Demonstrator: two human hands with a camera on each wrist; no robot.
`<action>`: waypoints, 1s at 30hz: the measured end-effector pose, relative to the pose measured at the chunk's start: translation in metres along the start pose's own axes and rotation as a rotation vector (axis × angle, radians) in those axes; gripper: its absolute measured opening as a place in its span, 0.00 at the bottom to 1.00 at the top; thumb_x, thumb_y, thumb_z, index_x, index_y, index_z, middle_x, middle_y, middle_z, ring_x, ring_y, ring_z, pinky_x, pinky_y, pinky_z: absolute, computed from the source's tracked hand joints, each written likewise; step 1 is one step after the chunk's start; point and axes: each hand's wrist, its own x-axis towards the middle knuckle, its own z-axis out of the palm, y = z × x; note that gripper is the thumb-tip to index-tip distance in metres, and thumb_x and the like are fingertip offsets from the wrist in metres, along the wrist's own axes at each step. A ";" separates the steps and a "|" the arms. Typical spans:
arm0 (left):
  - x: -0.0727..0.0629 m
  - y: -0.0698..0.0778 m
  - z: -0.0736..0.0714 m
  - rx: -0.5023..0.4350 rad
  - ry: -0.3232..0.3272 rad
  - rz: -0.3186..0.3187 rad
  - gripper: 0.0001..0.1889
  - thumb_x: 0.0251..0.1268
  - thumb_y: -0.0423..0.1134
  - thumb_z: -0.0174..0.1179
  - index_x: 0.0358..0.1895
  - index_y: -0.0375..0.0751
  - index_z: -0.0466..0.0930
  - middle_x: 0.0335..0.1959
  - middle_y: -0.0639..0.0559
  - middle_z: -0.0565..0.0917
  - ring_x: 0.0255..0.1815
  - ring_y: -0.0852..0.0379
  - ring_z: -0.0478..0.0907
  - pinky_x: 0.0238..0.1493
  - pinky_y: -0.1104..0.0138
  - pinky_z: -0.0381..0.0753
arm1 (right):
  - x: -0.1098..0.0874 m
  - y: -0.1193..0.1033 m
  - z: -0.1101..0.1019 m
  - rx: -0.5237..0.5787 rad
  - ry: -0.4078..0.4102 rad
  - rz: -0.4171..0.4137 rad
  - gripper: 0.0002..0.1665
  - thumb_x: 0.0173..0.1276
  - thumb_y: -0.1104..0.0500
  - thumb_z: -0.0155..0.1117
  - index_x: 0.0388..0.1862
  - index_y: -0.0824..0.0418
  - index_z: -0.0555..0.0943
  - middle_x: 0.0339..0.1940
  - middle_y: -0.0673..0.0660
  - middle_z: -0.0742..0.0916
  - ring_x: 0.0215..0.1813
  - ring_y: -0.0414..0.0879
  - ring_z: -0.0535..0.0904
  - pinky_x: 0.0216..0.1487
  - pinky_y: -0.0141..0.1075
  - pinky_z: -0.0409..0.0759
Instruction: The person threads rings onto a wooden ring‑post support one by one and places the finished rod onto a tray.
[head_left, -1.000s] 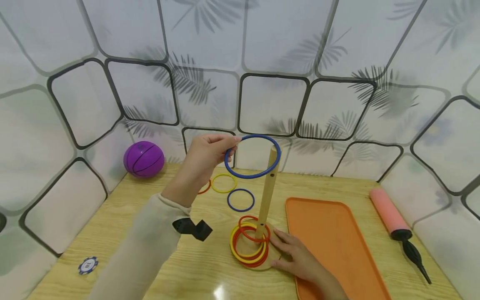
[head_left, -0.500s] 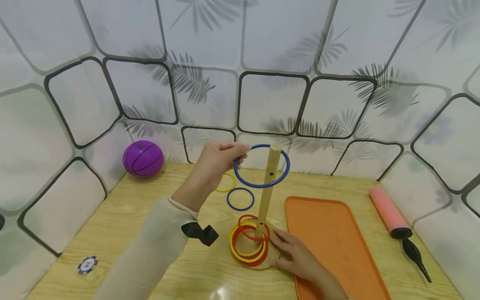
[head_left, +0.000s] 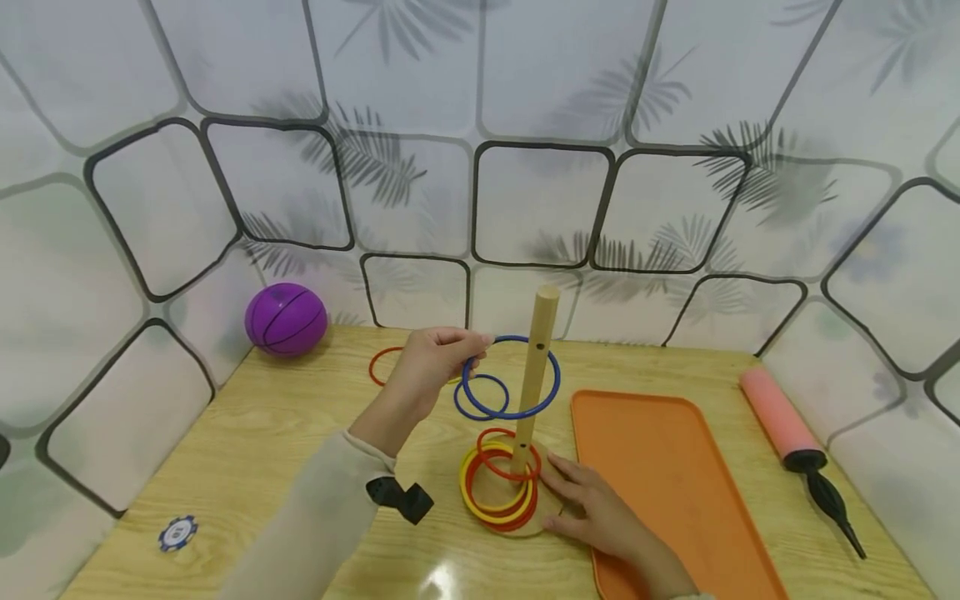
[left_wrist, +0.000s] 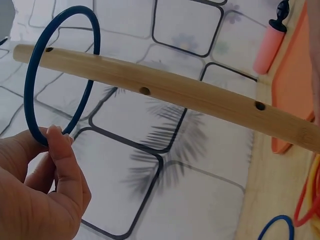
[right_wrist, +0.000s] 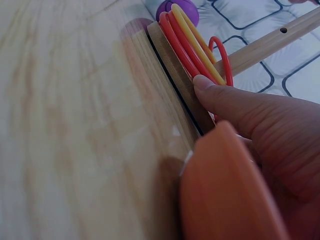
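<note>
My left hand [head_left: 429, 367] pinches a blue ring [head_left: 557, 379] between thumb and fingertips. The ring encircles the upper part of an upright wooden post [head_left: 534, 367]; in the left wrist view the post [left_wrist: 200, 95] passes through it. Around the foot of the post lie several red and yellow rings [head_left: 465, 492], and one red ring [head_left: 491, 432] on top sits tilted. My right hand [head_left: 603, 521] rests at the right edge of the round wooden base [head_left: 546, 500], thumb and fingers spread against it. In the right wrist view the thumb presses the base's rim [right_wrist: 187, 90].
Another blue ring [head_left: 459, 408] and a red ring [head_left: 372, 367] lie on the table behind; a yellow one is mostly hidden by my left hand. An orange tray [head_left: 652, 450] stands right, then a pink pump [head_left: 776, 417]. A purple ball [head_left: 286, 319] and poker chip [head_left: 177, 533] are left.
My left hand has carried the blue ring rightward over the top of the post, then lowered it so that it surrounds the post. The right hand stays at the base.
</note>
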 end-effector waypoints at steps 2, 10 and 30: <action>0.001 -0.011 -0.002 -0.006 -0.001 -0.013 0.08 0.60 0.38 0.65 0.31 0.35 0.84 0.22 0.52 0.79 0.23 0.58 0.73 0.33 0.68 0.77 | 0.000 0.000 0.000 -0.009 0.001 -0.008 0.39 0.61 0.42 0.65 0.66 0.60 0.70 0.71 0.61 0.67 0.70 0.64 0.60 0.63 0.65 0.58; 0.003 -0.055 -0.009 0.027 0.013 -0.096 0.09 0.61 0.38 0.64 0.29 0.34 0.83 0.22 0.51 0.80 0.22 0.58 0.73 0.34 0.67 0.77 | 0.000 -0.003 0.000 -0.028 0.027 -0.023 0.39 0.60 0.42 0.66 0.65 0.60 0.72 0.70 0.61 0.69 0.68 0.66 0.62 0.61 0.64 0.62; 0.000 -0.121 -0.013 0.134 0.030 -0.183 0.12 0.63 0.38 0.62 0.38 0.30 0.84 0.28 0.52 0.83 0.27 0.60 0.75 0.31 0.71 0.78 | -0.001 0.001 0.001 0.015 0.002 0.020 0.40 0.60 0.42 0.66 0.67 0.59 0.70 0.71 0.61 0.67 0.70 0.64 0.59 0.65 0.64 0.55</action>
